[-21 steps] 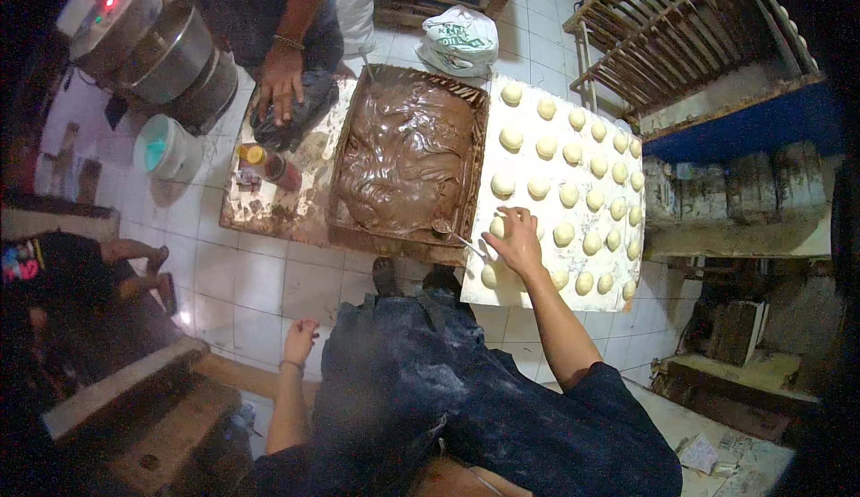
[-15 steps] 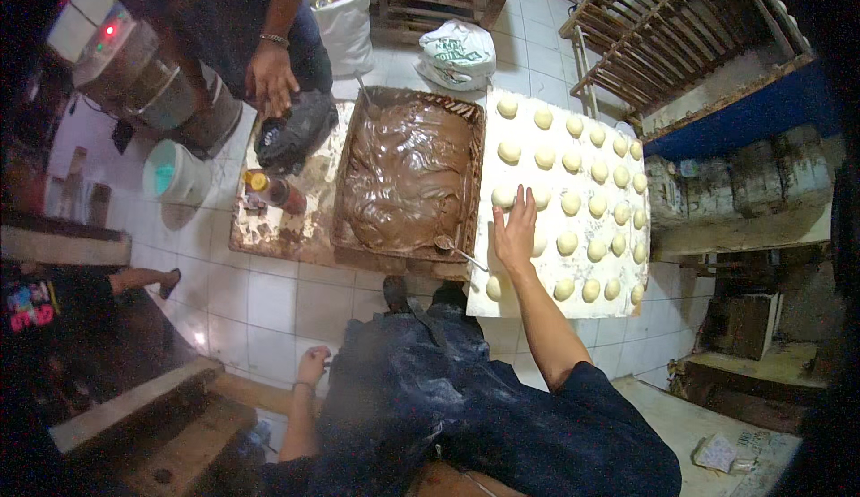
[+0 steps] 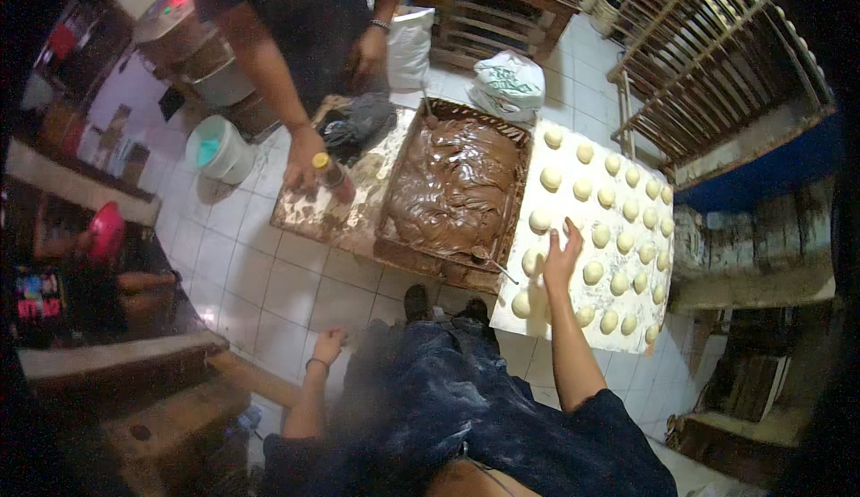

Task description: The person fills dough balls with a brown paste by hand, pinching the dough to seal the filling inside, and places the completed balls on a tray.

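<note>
Rows of pale round dough balls point(image 3: 593, 273) sit on a white floured board point(image 3: 560, 331) at the right. Above its left part reaches my right hand point(image 3: 562, 250), fingers spread, close to the dough balls and gripping none. Part of a dough ball is hidden behind the fingers. Beside the board stands a rectangular tray point(image 3: 387, 234) filled with glossy brown paste point(image 3: 461, 183). A spoon point(image 3: 481, 253) lies at its near right corner, handle over the board's edge. My left hand point(image 3: 329, 345) hangs by my side, fingers loosely bent, with nothing visible in it.
Across the table, a co-worker's hand point(image 3: 305, 161) is beside a yellow-capped bottle point(image 3: 333, 177), near a black plastic bag point(image 3: 358, 128). A white bucket point(image 3: 224, 152) stands left on the tiled floor. Beyond are a white bag point(image 3: 508, 82) and wooden racks point(image 3: 685, 58). A pink bowl point(image 3: 106, 231) shows at left.
The view has shifted, so the table appears farther right. My right hand has drawn slightly nearer, its fingers wider apart. The co-worker's hand has moved from the black bag to beside the bottle.
</note>
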A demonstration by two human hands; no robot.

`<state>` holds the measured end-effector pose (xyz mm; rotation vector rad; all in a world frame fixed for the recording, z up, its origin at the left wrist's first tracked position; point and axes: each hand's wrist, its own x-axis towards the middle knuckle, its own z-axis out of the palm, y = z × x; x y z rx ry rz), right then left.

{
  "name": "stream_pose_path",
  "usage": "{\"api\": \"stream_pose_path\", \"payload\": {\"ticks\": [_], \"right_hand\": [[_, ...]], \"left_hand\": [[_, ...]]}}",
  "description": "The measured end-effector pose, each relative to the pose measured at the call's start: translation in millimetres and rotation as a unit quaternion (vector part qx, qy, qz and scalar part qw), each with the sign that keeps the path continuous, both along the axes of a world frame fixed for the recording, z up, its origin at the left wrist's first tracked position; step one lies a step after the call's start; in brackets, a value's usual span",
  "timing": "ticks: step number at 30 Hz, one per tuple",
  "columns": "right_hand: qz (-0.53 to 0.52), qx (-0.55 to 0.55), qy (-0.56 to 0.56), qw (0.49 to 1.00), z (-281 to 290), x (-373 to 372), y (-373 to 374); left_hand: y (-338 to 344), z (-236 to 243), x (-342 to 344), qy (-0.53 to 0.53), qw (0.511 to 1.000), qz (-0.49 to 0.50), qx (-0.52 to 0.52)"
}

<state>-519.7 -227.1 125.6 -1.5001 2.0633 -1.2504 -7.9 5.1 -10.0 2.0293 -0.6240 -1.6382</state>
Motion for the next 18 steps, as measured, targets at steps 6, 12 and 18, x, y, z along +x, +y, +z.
{"api": "stream_pose_path", "payload": {"ticks": [6, 12, 18], "right_hand": [[-0.047, -0.008, -0.050, 0.998, 26.0, -46.9, 44.8], [-0.075, -0.032, -0.035, 0.996, -8.5, -134.6, 129.3], [-0.175, -0.042, -0.126, 0.975, -43.9, -203.3, 241.9]], "left_hand": [[38.1, -57.6, -14.2, -0.097, 0.994, -0.032, 0.025], [89.5, -86.4, -40.5, -0.110, 0.972, -0.175, -0.116], [98.9, -50.8, -97.9, -0.068, 0.993, -0.100, 0.004]]}}
